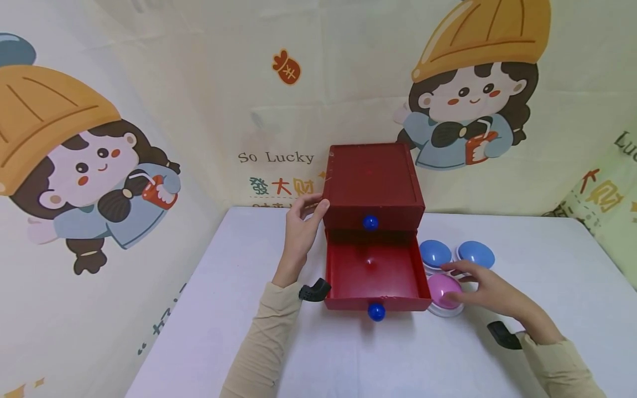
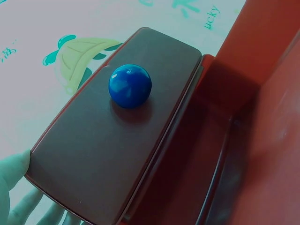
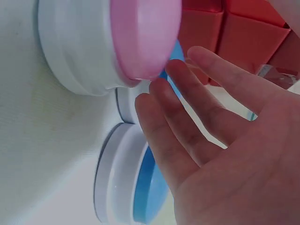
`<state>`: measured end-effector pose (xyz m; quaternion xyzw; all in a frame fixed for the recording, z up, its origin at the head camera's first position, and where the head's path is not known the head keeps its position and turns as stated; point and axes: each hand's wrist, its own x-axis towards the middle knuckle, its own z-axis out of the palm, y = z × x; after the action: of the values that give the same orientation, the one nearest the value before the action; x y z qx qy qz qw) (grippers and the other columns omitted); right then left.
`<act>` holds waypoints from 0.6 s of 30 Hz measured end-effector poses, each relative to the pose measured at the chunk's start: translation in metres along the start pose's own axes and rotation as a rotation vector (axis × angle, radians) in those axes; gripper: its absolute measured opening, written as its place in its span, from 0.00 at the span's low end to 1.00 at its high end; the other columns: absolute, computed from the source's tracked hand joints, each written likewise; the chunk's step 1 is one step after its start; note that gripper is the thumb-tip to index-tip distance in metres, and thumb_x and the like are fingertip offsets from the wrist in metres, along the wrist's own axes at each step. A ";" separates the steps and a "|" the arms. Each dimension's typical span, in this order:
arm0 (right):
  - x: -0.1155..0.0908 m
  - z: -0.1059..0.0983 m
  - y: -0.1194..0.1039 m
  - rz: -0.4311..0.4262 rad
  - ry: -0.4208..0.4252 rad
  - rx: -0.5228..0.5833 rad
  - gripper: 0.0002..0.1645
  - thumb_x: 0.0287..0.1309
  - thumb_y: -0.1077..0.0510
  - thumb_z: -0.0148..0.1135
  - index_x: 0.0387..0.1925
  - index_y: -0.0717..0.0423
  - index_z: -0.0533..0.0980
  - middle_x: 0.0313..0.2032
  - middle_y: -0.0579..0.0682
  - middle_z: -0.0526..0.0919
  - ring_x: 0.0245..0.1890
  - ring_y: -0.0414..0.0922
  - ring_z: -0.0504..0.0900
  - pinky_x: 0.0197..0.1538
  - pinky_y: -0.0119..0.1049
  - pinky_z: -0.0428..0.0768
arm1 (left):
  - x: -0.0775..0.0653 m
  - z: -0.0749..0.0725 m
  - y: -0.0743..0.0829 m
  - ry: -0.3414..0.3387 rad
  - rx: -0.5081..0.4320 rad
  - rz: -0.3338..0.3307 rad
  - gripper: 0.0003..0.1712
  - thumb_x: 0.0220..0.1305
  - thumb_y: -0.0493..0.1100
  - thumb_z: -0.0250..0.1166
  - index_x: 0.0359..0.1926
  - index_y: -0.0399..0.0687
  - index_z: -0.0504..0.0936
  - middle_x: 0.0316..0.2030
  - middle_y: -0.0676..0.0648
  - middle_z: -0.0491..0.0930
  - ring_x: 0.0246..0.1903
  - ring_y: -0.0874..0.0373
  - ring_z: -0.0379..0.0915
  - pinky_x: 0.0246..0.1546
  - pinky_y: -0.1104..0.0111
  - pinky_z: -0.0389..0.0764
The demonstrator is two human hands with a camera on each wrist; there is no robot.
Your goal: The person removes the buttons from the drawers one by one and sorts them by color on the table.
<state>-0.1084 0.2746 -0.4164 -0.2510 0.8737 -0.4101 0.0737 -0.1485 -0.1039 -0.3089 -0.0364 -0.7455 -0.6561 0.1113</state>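
Observation:
A small red two-drawer cabinet [image 1: 370, 174] stands on the table, its blue-knobbed lower drawer [image 1: 370, 276] pulled out with a bare inside. My left hand [image 1: 301, 232] rests at the cabinet's left side. In the left wrist view its thumb [image 2: 16, 166] touches the corner of the upper drawer's front [image 2: 93, 140], fingers along the side. Beside the lower drawer sits a round white-based piece with a pink dome [image 1: 443, 290]. Over it reaches my right hand [image 1: 490, 287], fingers extended and thumb near the dome. The right wrist view shows those fingertips beside the pink dome [image 3: 147, 37].
Behind the pink piece are two similar pieces with blue domes, the left one [image 1: 435, 253] close to the cabinet, the other [image 1: 476, 254] farther right. The white table [image 1: 239, 265] meets a printed cloth backdrop [image 1: 214, 110]. A black strap piece [image 1: 504, 335] is at my right wrist.

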 end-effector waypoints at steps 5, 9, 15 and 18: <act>-0.001 -0.002 -0.003 0.005 0.012 0.004 0.34 0.50 0.57 0.76 0.58 0.62 0.74 0.54 0.59 0.80 0.49 0.53 0.80 0.45 0.34 0.83 | -0.001 0.000 0.000 0.003 -0.001 -0.003 0.22 0.69 0.44 0.64 0.59 0.39 0.77 0.57 0.41 0.77 0.52 0.51 0.74 0.47 0.65 0.77; -0.002 -0.003 -0.007 -0.001 0.029 -0.002 0.33 0.51 0.57 0.75 0.58 0.61 0.74 0.54 0.59 0.80 0.49 0.50 0.80 0.45 0.33 0.83 | -0.001 0.000 0.002 0.000 -0.003 -0.003 0.22 0.69 0.44 0.63 0.59 0.38 0.77 0.57 0.41 0.77 0.53 0.49 0.74 0.47 0.65 0.76; -0.005 -0.004 -0.018 0.023 0.039 -0.018 0.31 0.55 0.56 0.73 0.58 0.62 0.74 0.54 0.58 0.80 0.50 0.53 0.80 0.46 0.35 0.84 | -0.001 0.000 0.002 -0.002 -0.009 -0.007 0.21 0.69 0.43 0.63 0.59 0.38 0.77 0.57 0.41 0.77 0.54 0.48 0.73 0.49 0.61 0.76; -0.006 -0.006 -0.024 0.036 0.033 0.002 0.31 0.56 0.57 0.71 0.59 0.62 0.73 0.55 0.59 0.79 0.51 0.56 0.79 0.45 0.33 0.83 | -0.002 0.000 0.001 0.001 -0.008 -0.008 0.22 0.69 0.44 0.63 0.59 0.39 0.77 0.57 0.41 0.77 0.53 0.49 0.73 0.51 0.57 0.77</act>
<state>-0.0958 0.2691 -0.3946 -0.2284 0.8789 -0.4135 0.0666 -0.1467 -0.1034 -0.3079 -0.0337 -0.7429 -0.6596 0.1089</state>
